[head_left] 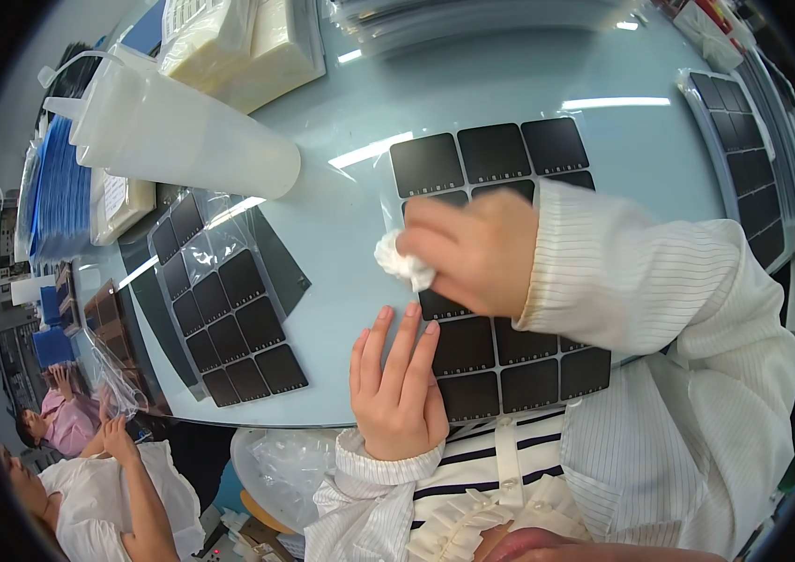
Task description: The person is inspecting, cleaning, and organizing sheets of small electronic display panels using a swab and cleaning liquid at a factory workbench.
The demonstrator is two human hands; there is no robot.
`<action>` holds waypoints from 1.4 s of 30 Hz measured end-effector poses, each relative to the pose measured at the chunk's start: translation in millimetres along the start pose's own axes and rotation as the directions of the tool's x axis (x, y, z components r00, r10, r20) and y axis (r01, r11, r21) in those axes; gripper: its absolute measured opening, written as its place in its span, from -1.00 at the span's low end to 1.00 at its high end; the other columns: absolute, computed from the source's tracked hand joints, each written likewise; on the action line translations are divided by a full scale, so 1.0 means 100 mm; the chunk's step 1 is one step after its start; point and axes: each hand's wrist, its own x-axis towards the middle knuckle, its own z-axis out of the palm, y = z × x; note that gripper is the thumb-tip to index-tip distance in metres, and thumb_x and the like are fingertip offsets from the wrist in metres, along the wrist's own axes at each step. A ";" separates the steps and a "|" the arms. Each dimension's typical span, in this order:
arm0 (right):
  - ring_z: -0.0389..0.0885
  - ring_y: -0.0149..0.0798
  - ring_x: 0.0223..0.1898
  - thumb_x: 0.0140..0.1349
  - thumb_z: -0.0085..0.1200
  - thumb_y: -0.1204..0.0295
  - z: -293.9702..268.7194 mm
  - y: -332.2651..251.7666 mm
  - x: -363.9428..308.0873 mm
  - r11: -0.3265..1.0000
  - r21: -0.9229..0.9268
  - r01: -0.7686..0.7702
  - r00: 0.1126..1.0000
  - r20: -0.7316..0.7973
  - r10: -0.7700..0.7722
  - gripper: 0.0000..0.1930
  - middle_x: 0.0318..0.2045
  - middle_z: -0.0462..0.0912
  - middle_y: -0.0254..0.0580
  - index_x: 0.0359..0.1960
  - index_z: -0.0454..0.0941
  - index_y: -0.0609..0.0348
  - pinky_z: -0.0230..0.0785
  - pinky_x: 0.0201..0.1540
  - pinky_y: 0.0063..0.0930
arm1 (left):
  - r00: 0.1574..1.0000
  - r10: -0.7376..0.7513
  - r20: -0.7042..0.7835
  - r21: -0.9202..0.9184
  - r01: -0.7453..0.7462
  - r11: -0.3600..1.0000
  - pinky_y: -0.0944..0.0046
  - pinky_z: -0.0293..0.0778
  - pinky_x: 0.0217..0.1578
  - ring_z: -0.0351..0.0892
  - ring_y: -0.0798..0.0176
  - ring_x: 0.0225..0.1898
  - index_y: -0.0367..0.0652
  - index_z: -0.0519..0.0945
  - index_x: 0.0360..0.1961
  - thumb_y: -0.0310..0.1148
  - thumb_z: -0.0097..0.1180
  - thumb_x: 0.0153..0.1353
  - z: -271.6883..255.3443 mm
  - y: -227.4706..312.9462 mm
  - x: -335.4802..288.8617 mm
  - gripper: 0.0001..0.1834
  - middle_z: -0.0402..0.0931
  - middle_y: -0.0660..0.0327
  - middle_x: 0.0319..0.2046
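Note:
A clear sheet carrying black rounded-square panels (494, 154) lies in front of me on the glossy pale table. My right hand (486, 248) is over its middle, a little smeared by motion. Pinched in its fingers is a crumpled white wipe (404, 260), which hangs over the sheet's left edge. My left hand (399, 393) lies flat with fingers stretched, at the lower left edge of the same sheet. The right hand and sleeve hide several of the panels.
A translucent squeeze bottle (186, 126) stands at upper left before white packs (271, 56). Another black-panel sheet (229, 314) lies left, near blue stacked sheets (55, 187). More panel sheets (744, 155) are stacked far right. A lined bin (280, 468) and a seated co-worker (126, 496) are lower left.

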 end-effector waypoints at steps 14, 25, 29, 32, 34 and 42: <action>0.51 -0.12 -0.57 -0.11 0.17 0.53 -0.03 0.30 0.11 0.987 0.001 -0.164 0.985 -0.055 0.163 -0.79 -0.41 0.45 -0.21 -0.39 0.45 0.15 0.35 -0.56 -0.34 | 1.000 0.008 0.003 -0.001 -0.008 1.000 -0.04 0.19 0.11 0.34 -0.12 0.13 -0.26 0.52 -0.03 -0.60 -0.11 -0.11 0.05 -0.02 0.02 -0.49 0.43 0.03 0.07; 0.54 -0.15 -0.47 -0.14 0.11 0.63 -0.33 0.51 0.15 0.994 0.106 0.004 0.990 0.143 -0.020 -0.74 -0.40 0.46 -0.29 -0.34 0.53 0.10 0.36 -0.49 -0.37 | 1.000 -0.016 0.012 0.007 0.016 1.000 -0.05 0.20 0.10 0.33 -0.13 0.13 -0.25 0.54 -0.05 -0.59 -0.11 -0.12 0.01 0.01 0.03 -0.49 0.44 0.03 0.06; 0.55 -0.19 -0.50 -0.12 0.13 0.59 -0.13 0.36 0.26 1.000 0.026 0.004 0.975 0.221 -0.010 -0.78 -0.42 0.45 -0.36 -0.36 0.53 0.07 0.39 -0.48 -0.39 | 1.000 -0.004 0.003 -0.032 0.004 0.999 -0.05 0.21 0.09 0.33 -0.13 0.13 -0.26 0.54 -0.06 -0.60 -0.11 -0.14 0.07 -0.02 0.04 -0.49 0.44 0.02 0.05; 0.55 -0.21 -0.51 -0.12 0.14 0.60 -0.29 0.40 0.14 0.991 0.131 -0.012 0.976 0.218 -0.017 -0.79 -0.42 0.47 -0.38 -0.38 0.55 0.06 0.38 -0.50 -0.40 | 1.000 -0.018 -0.002 0.001 0.018 1.000 -0.05 0.22 0.08 0.33 -0.13 0.13 -0.27 0.54 -0.06 -0.60 -0.11 -0.13 -0.01 -0.02 0.01 -0.50 0.44 0.02 0.05; 0.56 -0.20 -0.50 -0.12 0.14 0.60 -0.54 0.40 0.06 0.992 0.121 -0.045 0.946 0.325 0.003 -0.78 -0.43 0.47 -0.37 -0.38 0.56 0.05 0.37 -0.49 -0.39 | 1.000 -0.027 -0.007 0.002 0.027 1.000 -0.05 0.22 0.09 0.33 -0.16 0.12 -0.32 0.53 -0.07 -0.61 -0.12 -0.11 -0.04 -0.01 -0.02 -0.52 0.44 -0.03 0.04; 0.56 -0.19 -0.41 -0.09 0.11 0.60 -0.19 0.35 0.30 0.998 0.006 -0.070 0.959 0.277 0.066 -0.81 -0.43 0.48 -0.36 -0.41 0.56 0.03 0.37 -0.42 -0.32 | 0.999 0.032 -0.007 -0.013 -0.032 0.999 -0.03 0.22 0.10 0.33 -0.18 0.12 -0.35 0.52 -0.07 -0.62 -0.14 -0.07 0.05 0.01 0.05 -0.55 0.44 -0.06 0.04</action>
